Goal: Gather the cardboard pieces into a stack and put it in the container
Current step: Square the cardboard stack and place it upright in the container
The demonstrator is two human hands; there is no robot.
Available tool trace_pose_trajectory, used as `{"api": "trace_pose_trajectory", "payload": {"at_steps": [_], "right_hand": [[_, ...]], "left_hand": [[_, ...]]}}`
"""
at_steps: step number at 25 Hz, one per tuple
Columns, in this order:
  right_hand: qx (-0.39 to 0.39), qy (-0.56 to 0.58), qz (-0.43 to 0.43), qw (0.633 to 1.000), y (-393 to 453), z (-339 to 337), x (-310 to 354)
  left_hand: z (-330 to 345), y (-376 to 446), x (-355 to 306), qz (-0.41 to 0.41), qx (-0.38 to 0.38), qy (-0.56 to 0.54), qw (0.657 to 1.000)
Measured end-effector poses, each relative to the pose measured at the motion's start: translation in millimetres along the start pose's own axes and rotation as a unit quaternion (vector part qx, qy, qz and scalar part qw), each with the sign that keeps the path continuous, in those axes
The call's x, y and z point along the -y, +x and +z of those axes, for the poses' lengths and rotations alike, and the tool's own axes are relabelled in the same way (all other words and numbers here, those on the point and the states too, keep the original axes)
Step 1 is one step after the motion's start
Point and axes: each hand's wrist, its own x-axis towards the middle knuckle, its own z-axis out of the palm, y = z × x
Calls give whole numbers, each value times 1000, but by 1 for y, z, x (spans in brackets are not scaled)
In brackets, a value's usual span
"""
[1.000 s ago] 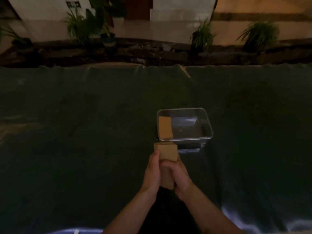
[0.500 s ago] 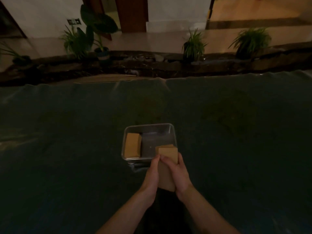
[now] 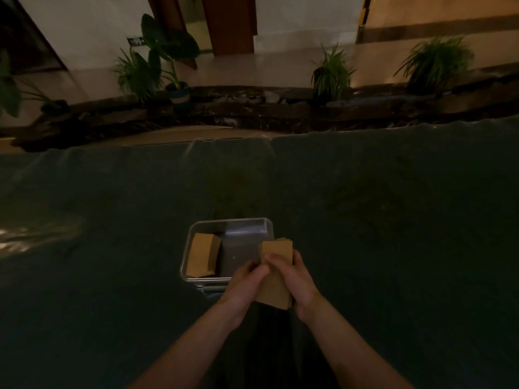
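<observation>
1. Both hands are closed on a stack of tan rectangular cardboard pieces (image 3: 276,272). The left hand (image 3: 243,282) presses its left edge and the right hand (image 3: 295,279) wraps its right edge, with the right hand's fingers (image 3: 273,261) curled over the top face.

2. The stack's long axis runs away from the person, from the wrists toward the fingertips and beyond. Its far end sticks out past the fingers and its near end shows below the palms.

3. The shallow, rectangular clear-walled container with a shiny rim (image 3: 230,221) sits just beyond and to the left of the fingers. The far end of the held stack overlaps the container's right near corner in this view; how high above it cannot be told.

4. Another tan cardboard stack (image 3: 202,259) already lies inside the container, along its left wall and well to the left of the fingers. Its long axis also runs front to back.

5. Between that inner stack and the fingertips, the container's floor is bare, directly ahead-left of the left hand. By my judgement this is the free slot, and the held stack needs only a short shift forward and leftward before lowering.

6. The left hand is nearer the open slot; the right hand is at the container's right edge.

7. Everything rests on a dark green cloth-covered surface (image 3: 393,248). The light is dim, so fine edges of the pieces are hard to tell.
</observation>
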Motion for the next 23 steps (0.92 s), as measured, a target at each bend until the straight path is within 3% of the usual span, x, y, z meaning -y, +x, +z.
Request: {"api": "trace_pose_trajectory", "payload": {"at_steps": [6, 12, 17, 23], "right_hand": [[1, -15, 18, 1000, 35, 6, 24], [-158, -33, 12, 987, 87, -1, 35], [-146, -58, 79, 984, 116, -1, 19], [-141, -37, 72, 987, 135, 4, 8]], "left_hand": [[-16, 42, -13, -19, -47, -30, 998], [-61, 111, -19, -70, -120, -53, 989], [-61, 145, -4, -108, -127, 15, 986], [-48, 169, 17, -152, -98, 46, 983]]}}
